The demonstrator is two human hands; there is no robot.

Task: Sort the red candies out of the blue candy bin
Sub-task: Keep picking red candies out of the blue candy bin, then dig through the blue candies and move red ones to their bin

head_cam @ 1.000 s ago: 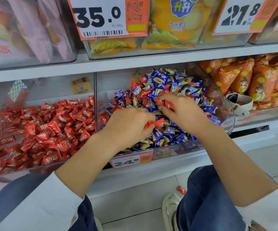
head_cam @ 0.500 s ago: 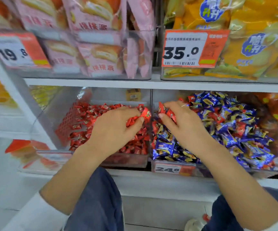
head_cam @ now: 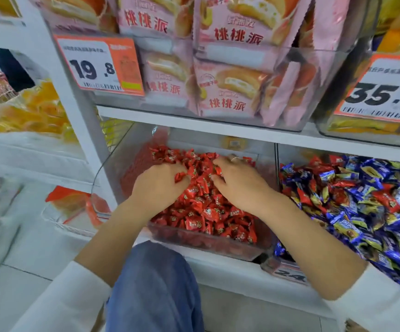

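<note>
Both my hands are over the clear bin (head_cam: 206,244) of red candies (head_cam: 201,212) on the lower shelf. My left hand (head_cam: 158,188) has its fingers curled, with a red candy (head_cam: 179,176) pinched at its fingertips above the pile. My right hand (head_cam: 239,188), a ring on one finger, lies palm down on the red pile with loose fingers; nothing shows in its grip. To the right, the blue candy bin (head_cam: 286,271) holds blue candies (head_cam: 352,226) with several stray red candies (head_cam: 385,200) mixed in.
Above sits a shelf board (head_cam: 194,123) with clear bins of pink cake packs (head_cam: 225,92) and price tags (head_cam: 98,65). My blue-jeaned knee (head_cam: 156,283) is below the red bin. Trays of yellow and orange packs (head_cam: 31,109) stand to the left.
Both hands carried red candies leftward from the blue bin to the red bin. My view swung left with them. My right hand no longer shows candies in its fingers.
</note>
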